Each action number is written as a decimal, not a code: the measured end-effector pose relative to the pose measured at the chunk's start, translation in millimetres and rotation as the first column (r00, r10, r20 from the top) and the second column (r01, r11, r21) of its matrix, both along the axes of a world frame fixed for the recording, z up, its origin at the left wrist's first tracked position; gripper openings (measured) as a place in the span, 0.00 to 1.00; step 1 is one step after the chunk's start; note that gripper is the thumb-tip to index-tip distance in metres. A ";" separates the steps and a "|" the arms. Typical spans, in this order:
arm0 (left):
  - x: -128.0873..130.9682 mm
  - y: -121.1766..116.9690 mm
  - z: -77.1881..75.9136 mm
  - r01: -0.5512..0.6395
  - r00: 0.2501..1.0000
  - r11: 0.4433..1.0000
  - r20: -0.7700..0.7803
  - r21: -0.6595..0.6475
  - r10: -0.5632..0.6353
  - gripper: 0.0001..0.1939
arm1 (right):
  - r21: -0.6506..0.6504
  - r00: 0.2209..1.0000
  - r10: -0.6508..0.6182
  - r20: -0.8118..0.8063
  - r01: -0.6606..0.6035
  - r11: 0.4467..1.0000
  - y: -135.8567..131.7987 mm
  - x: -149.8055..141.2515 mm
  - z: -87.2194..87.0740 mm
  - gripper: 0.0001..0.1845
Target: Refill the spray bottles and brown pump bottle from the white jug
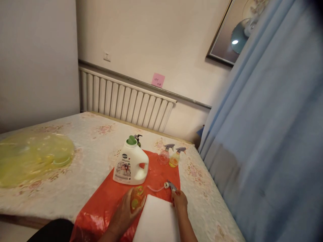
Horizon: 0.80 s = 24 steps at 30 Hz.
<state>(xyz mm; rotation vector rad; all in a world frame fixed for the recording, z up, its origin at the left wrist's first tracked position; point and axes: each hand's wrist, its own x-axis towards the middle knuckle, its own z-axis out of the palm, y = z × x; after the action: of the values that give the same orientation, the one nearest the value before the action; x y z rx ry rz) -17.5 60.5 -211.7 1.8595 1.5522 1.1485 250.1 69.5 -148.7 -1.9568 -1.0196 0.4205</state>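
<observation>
Orange-tinted bottle [138,199] is in the left hand [127,207], fingers wrapped around it, above the red sheet [94,208] and nearer the camera than the white jug [130,164]. The right hand [180,200] has its fingers grasping a spray head [172,186], whose tube [156,191] extends left. A white slab [156,218] lies between the hands; the jug partly hides a dark-topped bottle [138,137], and two spray bottles [174,160] stand beyond.

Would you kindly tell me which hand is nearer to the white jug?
Left. The left hand, around a small bottle, is just in front of the white jug; the right hand, holding a sprayer head, is farther off, toward the right.
</observation>
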 end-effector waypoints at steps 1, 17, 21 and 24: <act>0.1 -0.3 0.5 0.001 1.000 1.000 0.002 -0.009 -0.001 0.36 | 0.006 1.000 -0.005 0.029 0.005 1.000 -4.4 -0.3 0.2 0.10; -4.0 0.4 10.1 0.075 0.990 0.995 0.121 -0.069 -0.066 0.36 | 0.145 0.830 0.263 0.493 -0.376 0.915 -58.3 -81.3 -49.1 0.12; -7.2 6.5 6.6 0.108 0.985 0.988 0.147 -0.111 -0.091 0.39 | 0.196 0.808 0.231 0.542 -0.389 0.900 -54.3 -82.8 -57.8 0.11; -10.3 8.5 9.6 0.152 0.977 0.978 0.171 -0.143 -0.126 0.40 | 0.146 0.834 0.254 0.490 -0.365 0.919 -54.8 -84.4 -58.5 0.09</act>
<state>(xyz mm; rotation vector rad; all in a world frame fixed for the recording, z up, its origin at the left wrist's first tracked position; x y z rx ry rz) -27.8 69.0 -202.0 1.7003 1.3585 1.0555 165.7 14.7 -207.2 -1.7091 -1.6338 -0.0091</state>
